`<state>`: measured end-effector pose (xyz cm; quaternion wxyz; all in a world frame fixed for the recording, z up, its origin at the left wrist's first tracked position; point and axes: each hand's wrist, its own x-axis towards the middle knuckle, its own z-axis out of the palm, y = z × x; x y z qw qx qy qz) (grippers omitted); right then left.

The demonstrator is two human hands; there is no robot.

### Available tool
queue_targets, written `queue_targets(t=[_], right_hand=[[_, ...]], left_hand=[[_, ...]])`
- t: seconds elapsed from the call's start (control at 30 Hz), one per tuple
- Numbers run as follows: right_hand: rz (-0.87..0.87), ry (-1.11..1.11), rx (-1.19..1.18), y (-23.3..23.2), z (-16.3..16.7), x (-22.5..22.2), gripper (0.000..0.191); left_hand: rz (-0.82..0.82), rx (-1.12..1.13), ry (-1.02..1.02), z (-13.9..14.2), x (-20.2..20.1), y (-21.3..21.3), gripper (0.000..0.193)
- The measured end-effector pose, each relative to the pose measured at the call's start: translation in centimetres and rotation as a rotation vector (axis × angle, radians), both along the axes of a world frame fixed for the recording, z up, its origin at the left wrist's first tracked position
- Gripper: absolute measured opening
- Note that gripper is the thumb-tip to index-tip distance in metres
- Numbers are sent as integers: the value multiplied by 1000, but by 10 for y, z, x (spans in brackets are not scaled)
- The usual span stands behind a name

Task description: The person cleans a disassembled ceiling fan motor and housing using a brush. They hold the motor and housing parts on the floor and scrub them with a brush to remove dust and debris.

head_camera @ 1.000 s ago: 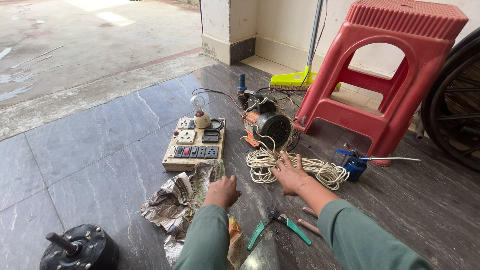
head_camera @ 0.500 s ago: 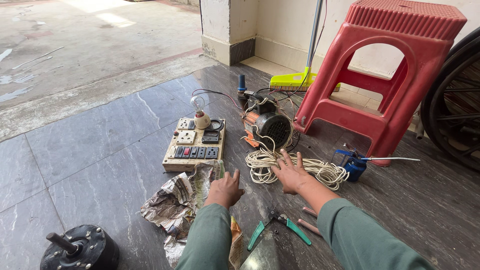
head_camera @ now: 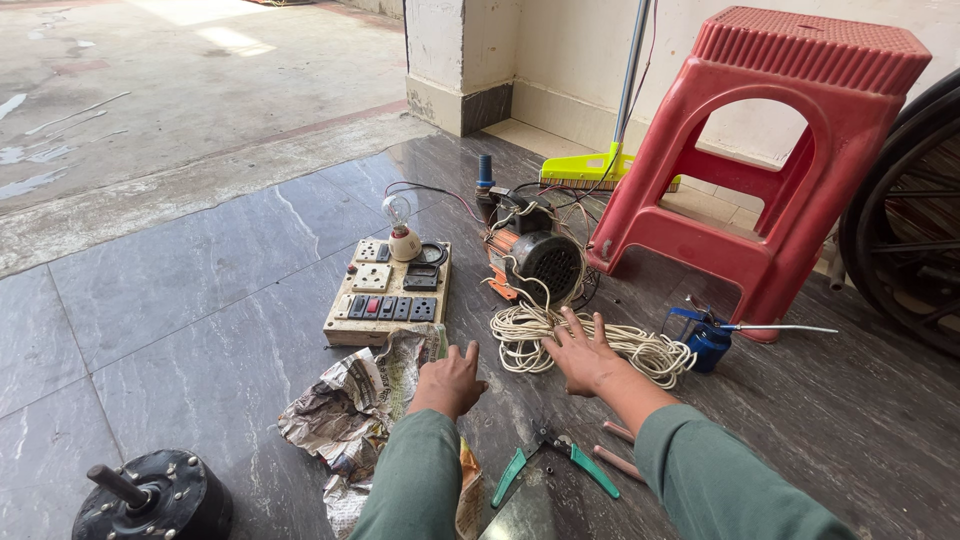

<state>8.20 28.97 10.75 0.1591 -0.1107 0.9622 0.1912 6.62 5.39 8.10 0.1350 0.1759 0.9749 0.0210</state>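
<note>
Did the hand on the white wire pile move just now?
No. The right hand rests on the white wire coil, just as near the red stool as before.

Dark stone floor — switchboard, wire coil, newspaper, pliers.

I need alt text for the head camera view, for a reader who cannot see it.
A person's right hand rests on a coil of white wire on a dark tiled floor, the left hand beside crumpled newspaper. Nearby lie a switch board with a bulb, green-handled pliers and a red plastic stool.
</note>
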Motion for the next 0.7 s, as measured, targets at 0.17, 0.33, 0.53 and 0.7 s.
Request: queue_targets(t=[0.17,0.33,0.53,0.7], right_hand=[[13,8,9,3,-4,1,98],[-7,-12,1,6,-7,2,100],[-4,-3,4,10,-7,2,99],[-7,-16,1,9,-5,3,99]], left_hand=[[-7,-15,-1,1,3,0,81],[-15,-31,-3,-1,7,-4,81],[9,-25,-8,-4,4,-7,83],[10,-32,-8,-2,4,-8,83]])
